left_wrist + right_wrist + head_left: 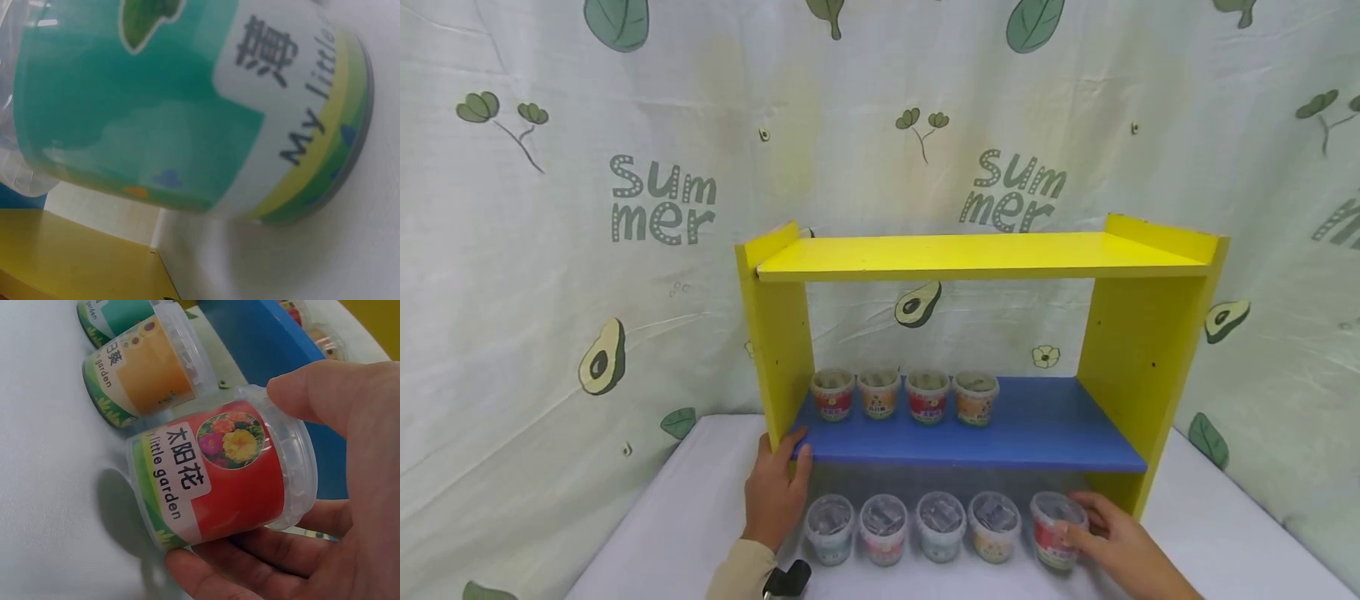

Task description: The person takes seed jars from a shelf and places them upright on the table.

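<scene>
My right hand grips a clear plastic cup with a red flower label at the right end of the front row. In the right wrist view, the thumb lies by the lidded rim of this cup, with fingers along its other side. Whether its base touches the table cannot be told. My left hand holds the lower left front corner of the yellow and blue shelf, fingers about the side panel. A teal-labelled cup fills the left wrist view, and my left hand is hidden there.
Several lidded cups, including a pink-labelled one and an orange-labelled one, line the white table before the shelf. Several more, such as a red-labelled cup, stand on the blue board's left part. A printed curtain hangs behind.
</scene>
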Demonstrator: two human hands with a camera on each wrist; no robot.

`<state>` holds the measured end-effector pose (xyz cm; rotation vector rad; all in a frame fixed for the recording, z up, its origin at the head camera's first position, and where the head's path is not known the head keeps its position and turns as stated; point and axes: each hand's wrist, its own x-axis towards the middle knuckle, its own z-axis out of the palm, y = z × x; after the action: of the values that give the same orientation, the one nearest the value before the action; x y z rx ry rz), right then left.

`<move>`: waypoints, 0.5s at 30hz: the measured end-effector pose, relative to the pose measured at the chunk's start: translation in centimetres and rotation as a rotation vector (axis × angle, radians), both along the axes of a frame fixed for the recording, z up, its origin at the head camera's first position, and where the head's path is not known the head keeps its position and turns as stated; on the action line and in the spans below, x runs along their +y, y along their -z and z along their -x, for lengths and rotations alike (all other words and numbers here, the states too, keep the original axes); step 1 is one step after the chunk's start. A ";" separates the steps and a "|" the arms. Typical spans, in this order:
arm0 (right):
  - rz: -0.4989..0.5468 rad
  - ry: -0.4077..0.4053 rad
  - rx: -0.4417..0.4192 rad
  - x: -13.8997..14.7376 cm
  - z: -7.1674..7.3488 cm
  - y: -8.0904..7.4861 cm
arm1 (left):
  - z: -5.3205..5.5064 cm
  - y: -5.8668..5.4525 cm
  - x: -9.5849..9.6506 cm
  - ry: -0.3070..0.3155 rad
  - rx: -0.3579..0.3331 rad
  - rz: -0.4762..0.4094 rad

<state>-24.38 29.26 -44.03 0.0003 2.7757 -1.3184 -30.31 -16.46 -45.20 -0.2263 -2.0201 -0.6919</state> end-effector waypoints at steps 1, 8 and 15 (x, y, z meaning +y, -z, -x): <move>-0.003 -0.004 -0.001 -0.1 0.1 0.0 | 0.0 0.0 0.0 0.001 0.003 -0.003; 0.015 -0.006 -0.019 -0.2 0.0 0.0 | 0.0 -0.6 0.3 -0.001 -0.033 -0.007; 0.028 0.014 -0.071 -0.8 0.2 -0.2 | -0.5 -1.0 0.3 -0.016 -0.059 -0.007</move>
<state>-24.53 28.49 -43.83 0.0640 2.7032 -1.3335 -29.80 -16.14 -44.24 -0.1877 -2.0735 -0.7030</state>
